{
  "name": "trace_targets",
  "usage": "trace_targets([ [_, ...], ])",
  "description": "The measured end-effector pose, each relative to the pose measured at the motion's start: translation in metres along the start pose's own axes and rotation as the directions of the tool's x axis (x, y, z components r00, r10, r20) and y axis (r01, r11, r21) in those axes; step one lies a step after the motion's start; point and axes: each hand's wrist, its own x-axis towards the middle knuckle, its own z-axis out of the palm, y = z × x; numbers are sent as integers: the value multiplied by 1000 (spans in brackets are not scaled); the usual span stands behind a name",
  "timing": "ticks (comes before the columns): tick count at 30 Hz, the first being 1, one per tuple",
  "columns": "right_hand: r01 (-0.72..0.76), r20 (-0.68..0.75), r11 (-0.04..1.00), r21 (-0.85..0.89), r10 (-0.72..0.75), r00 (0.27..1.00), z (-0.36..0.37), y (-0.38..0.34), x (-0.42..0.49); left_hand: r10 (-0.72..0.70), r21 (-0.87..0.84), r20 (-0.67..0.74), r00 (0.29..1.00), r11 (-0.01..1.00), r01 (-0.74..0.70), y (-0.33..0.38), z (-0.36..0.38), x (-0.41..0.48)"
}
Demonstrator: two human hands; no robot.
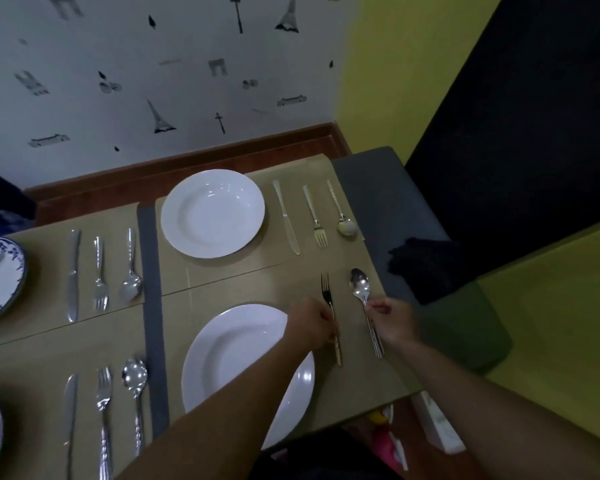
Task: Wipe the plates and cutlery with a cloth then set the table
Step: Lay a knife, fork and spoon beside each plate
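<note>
Left hand (310,325) pinches the fork (326,289) just right of the white plate (229,351); right hand (394,320) seemingly pinches the spoon (360,283) handle; both lie on the counter (222,289).

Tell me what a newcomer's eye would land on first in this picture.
The two hands at lower centre draw the eye. The left hand pinches a fork and the right hand pinches a spoon, both on the placemat just right of the near white plate. Beyond them the far white plate shines, with a far cutlery row at its right.
</note>
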Motion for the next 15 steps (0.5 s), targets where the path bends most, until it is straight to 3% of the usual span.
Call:
trace_targets([
  [9,25,-45,997,-72,-29,999,-6,1,-3,4,204,-28,1000,979,2,1,28,2],
  [12,32,-66,994,-107,-39,997,-7,-1,-4,76,267,-66,995,962,-56,4,27,0],
  [15,28,-99,990,-142,-42,994,-7,-3,-5,165,441,-67,984,889,-119,5,26,0],
])
